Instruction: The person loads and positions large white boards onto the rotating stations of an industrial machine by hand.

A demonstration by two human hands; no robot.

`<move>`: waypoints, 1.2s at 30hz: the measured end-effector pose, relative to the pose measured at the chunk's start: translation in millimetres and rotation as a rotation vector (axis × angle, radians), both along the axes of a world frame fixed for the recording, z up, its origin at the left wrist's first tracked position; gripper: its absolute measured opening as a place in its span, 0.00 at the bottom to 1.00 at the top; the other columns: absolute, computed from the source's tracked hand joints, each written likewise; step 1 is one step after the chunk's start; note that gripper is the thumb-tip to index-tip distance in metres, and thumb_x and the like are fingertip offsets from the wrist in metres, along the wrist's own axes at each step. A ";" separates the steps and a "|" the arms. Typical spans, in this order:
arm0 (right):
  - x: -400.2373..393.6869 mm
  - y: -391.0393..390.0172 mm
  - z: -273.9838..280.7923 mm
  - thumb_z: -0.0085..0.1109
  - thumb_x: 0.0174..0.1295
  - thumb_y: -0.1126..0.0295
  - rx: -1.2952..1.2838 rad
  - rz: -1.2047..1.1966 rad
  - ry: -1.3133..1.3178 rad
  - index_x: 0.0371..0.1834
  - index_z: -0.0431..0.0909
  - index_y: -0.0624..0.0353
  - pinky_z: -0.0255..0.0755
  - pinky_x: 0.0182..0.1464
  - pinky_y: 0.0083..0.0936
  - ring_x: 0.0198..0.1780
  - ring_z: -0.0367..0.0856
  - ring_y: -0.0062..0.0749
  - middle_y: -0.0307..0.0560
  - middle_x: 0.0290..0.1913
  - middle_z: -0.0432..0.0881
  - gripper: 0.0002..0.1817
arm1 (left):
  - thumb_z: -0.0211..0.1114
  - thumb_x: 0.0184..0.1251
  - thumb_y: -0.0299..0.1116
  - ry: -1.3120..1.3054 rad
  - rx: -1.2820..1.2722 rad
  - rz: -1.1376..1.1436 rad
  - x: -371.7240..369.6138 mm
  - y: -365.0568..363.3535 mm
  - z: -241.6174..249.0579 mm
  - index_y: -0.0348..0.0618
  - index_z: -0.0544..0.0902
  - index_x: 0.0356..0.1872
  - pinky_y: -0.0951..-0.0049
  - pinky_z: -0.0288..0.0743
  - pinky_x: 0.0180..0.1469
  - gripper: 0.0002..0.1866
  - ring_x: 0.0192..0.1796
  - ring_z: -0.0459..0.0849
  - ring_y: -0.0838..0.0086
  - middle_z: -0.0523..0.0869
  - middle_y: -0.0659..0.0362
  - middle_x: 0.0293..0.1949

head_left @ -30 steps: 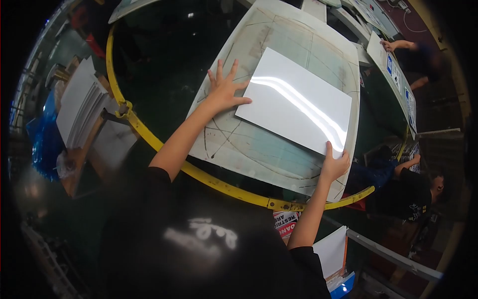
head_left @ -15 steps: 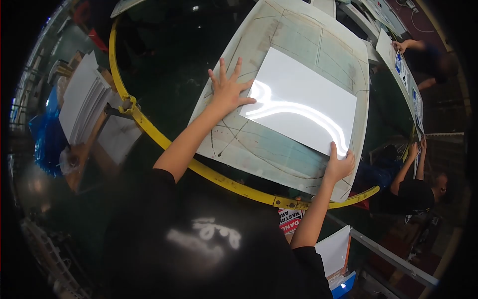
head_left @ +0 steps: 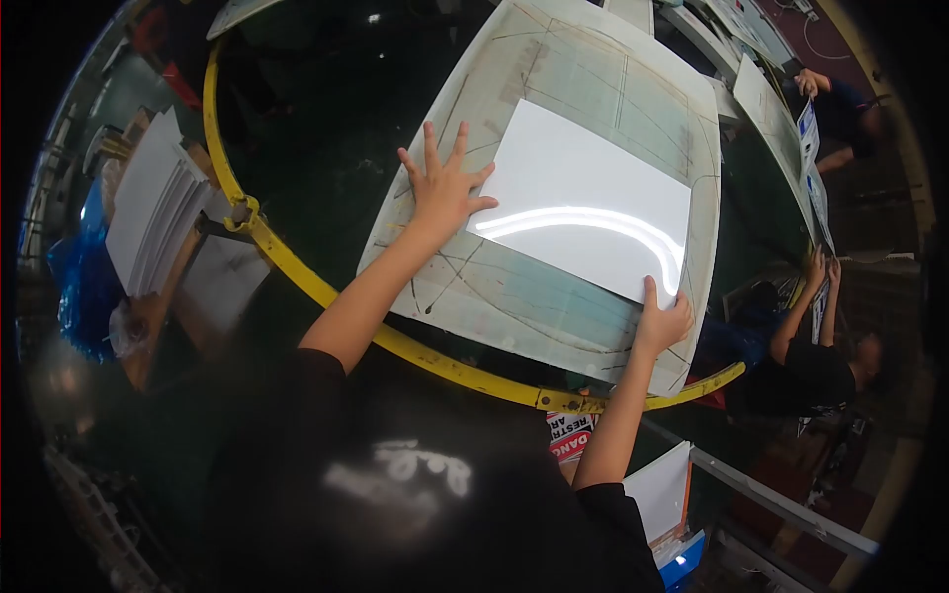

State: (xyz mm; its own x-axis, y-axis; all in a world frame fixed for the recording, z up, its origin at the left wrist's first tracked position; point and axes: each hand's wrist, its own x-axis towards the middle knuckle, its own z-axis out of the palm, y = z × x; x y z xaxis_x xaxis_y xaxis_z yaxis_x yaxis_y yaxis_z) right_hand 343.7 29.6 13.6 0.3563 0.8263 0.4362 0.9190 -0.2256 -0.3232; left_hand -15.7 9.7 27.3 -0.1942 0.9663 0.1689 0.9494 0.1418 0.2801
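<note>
A glossy white sheet lies at a slant on a worn, pale platen marked with dark lines. Bright curved light reflects off its lower half. My left hand rests at the sheet's left edge, fingers spread over the platen and thumb by the sheet. At the sheet's lower right corner is my right hand, its thumb pointing up along the lower edge and its other fingers curled at the corner. The undersides of those fingers are hidden.
A yellow curved rail runs around the platen's near side. A stack of white sheets stands at left beside blue plastic wrap. Other people handle printed sheets at right. A red-and-white sign lies below the platen.
The whole view has shifted slightly, with the platen, sheet and both my hands a little further left. My hands keep their places on the sheet. At right, the other people's hands and printed sheets have moved.
</note>
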 end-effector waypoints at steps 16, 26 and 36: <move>-14.8 -1.4 3.9 0.63 0.46 0.42 -0.072 -0.035 -0.159 0.42 0.80 0.54 0.55 0.57 0.45 0.53 0.70 0.43 0.45 0.43 0.78 0.29 | 0.68 0.46 0.55 0.183 -0.095 -0.020 10.1 4.9 13.7 0.70 0.80 0.51 0.26 0.25 0.61 0.26 0.73 0.30 0.49 0.46 0.61 0.73; 63.5 -73.2 6.4 0.65 0.50 0.66 -0.066 0.599 0.026 0.40 0.80 0.55 0.65 0.55 0.38 0.53 0.75 0.45 0.47 0.47 0.80 0.13 | 0.66 0.49 0.32 0.373 0.325 -0.079 57.1 -11.5 13.1 0.48 0.79 0.45 0.24 0.28 0.61 0.18 0.72 0.37 0.44 0.51 0.46 0.70; 186.0 -351.0 27.5 0.77 0.22 0.60 -0.887 0.012 0.032 0.58 0.74 0.38 0.47 0.69 0.48 0.72 0.42 0.61 0.69 0.70 0.44 0.46 | 0.70 0.50 0.30 -0.718 0.301 -0.420 122.3 -176.1 42.1 0.45 0.81 0.42 0.57 0.62 0.61 0.15 0.55 0.75 0.53 0.83 0.54 0.45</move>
